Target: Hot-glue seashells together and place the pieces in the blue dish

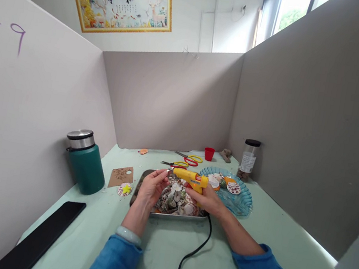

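Note:
My right hand (206, 198) is wrapped round the handle of a yellow hot glue gun (189, 177), whose nozzle points left. A black cord runs from its handle down to the table's front edge. At the nozzle tip, my left hand (153, 186) pinches something too small to make out. Both hands are over a metal tray (179, 218) heaped with shells (177, 198) and small stones. Left of the tray lies a round disc with a yellow star-shaped piece (125, 189), beside a brown square card (121, 177).
A blue scalloped plate (240, 204) with shells and discs stands right of the tray. Behind are two pairs of scissors (192, 158), a red cup (209, 153) and a black-lidded jar (248, 160). At left are a green bottle (86, 167) and a long black object (42, 235). Partitions enclose the table.

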{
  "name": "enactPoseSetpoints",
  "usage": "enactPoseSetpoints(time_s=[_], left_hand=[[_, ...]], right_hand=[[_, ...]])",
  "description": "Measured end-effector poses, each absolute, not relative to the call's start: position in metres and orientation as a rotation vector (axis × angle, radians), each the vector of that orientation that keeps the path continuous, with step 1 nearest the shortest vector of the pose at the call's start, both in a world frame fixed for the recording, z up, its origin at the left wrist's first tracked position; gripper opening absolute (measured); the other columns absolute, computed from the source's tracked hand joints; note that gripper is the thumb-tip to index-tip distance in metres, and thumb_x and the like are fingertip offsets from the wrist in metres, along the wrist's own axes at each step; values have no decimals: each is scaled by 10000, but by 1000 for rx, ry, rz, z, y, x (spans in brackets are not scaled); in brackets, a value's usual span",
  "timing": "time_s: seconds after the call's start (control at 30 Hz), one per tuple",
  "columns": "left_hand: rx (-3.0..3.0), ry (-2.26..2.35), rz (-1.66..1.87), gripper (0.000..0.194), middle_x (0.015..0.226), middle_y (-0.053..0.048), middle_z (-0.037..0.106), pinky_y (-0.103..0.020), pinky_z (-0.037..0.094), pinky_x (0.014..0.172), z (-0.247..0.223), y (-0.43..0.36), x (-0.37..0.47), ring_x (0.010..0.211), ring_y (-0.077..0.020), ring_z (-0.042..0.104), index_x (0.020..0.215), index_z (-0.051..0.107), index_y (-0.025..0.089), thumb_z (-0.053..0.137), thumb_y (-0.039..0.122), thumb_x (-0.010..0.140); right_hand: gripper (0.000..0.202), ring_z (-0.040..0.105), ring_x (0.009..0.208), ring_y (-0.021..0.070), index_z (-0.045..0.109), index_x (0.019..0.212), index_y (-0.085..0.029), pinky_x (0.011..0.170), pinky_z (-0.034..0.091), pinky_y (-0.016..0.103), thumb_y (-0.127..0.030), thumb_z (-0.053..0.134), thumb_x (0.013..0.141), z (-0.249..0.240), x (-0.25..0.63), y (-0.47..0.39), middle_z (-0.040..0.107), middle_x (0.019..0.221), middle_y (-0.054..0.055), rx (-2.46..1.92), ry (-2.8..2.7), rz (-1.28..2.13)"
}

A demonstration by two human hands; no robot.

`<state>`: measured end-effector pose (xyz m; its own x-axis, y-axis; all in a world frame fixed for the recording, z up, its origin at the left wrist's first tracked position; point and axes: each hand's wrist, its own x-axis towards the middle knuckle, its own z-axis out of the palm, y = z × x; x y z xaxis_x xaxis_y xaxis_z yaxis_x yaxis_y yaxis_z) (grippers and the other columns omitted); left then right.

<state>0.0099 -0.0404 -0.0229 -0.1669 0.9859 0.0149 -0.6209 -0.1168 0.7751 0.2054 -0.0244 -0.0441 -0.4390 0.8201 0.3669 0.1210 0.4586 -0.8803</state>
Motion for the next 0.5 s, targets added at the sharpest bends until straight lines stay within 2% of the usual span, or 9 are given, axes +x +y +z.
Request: enactPoseSetpoints(time_s=[0.3, 0.5], left_hand=[[670, 769, 1624, 168, 738, -54, 702, -156, 523, 495, -22, -41, 10, 495, -47, 559, 726, 691, 76, 794, 45, 598], [685, 747, 1617, 176, 681, -38, 675, -153, 521, 499, -23, -41, 10, 500, -51, 557, 729, 694, 74, 808, 76, 595]], right_hand=[[286, 501, 535, 144, 657, 923, -161, 568, 419, 266, -402, 602, 779, -41, 204, -26, 489, 525, -38, -890, -1805, 937], [245, 482, 532, 129, 646, 890, -168, 551, 403, 252, -384, 595, 786, -38, 205, -28, 500, 551, -39, -873, -1846, 917]])
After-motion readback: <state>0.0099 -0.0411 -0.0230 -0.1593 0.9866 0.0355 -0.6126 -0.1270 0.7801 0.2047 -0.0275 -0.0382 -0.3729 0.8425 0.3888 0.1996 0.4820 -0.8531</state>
